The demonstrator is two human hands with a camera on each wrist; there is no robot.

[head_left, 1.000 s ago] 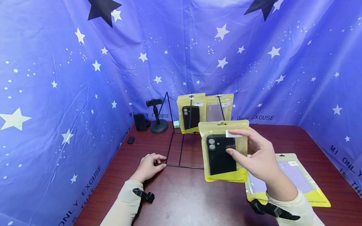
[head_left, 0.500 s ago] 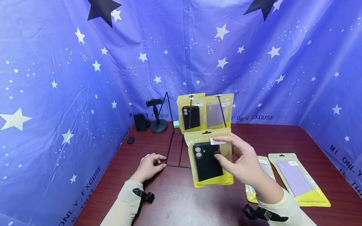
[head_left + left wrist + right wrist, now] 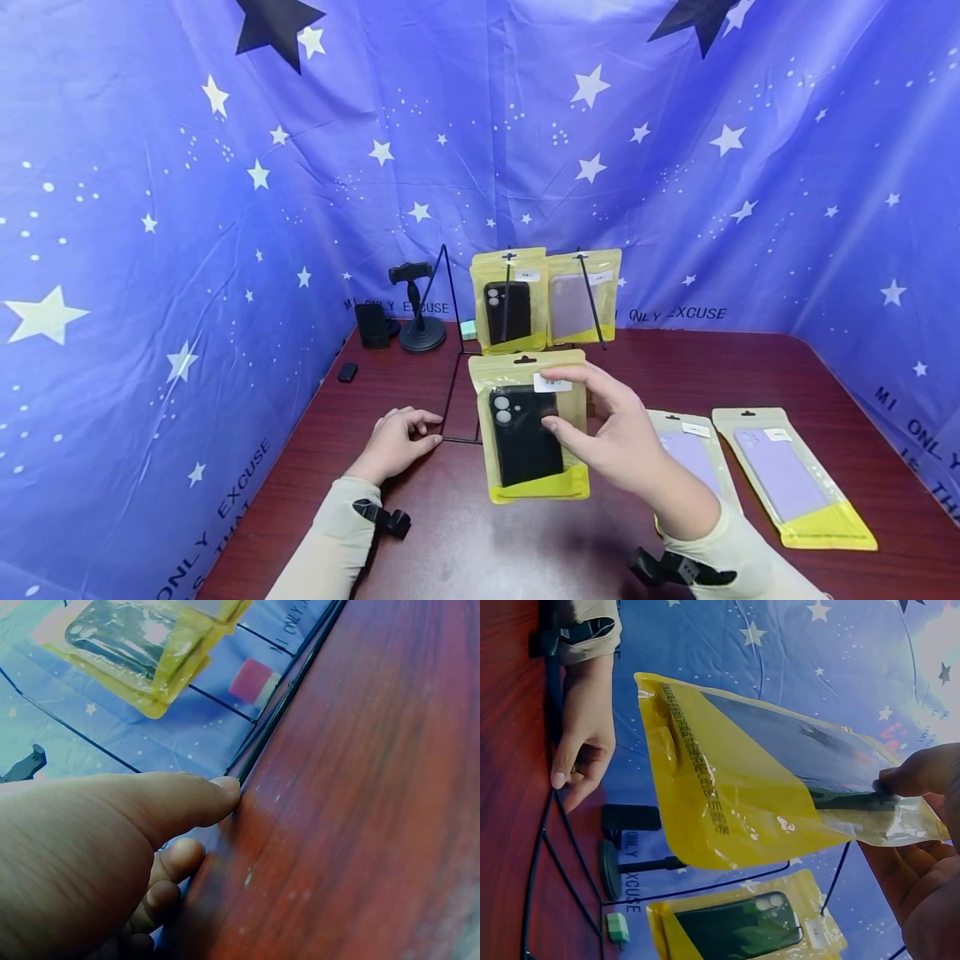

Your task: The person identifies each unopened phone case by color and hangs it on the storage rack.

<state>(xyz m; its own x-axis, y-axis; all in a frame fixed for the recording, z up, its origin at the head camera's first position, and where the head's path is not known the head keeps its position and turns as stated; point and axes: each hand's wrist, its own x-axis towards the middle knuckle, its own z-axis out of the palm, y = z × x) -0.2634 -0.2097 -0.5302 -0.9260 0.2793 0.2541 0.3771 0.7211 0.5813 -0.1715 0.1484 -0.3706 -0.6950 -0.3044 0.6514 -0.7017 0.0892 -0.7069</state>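
My right hand pinches a bagged black phone case by its right side, thumb on the front. The bag is clear with a yellow bottom, a white label and a hang hole, and is held upright before a black wire display rack. In the right wrist view this phone case bag appears sideways. At the rack's front left corner, my left hand pinches the base wire between thumb and index finger. Two bags hang on the rack's prongs: a black phone case and a purple phone case.
Two bagged purple phone cases, a nearer one and an outer one, lie at the right of the table. Back left stand a round-based phone holder, a black stand and a small black block. A starry curtain surrounds the table.
My right hand has carried the bagged black phone case left and slightly down, uncovering the purple phone cases on the table. My left hand stays at the rack's corner.
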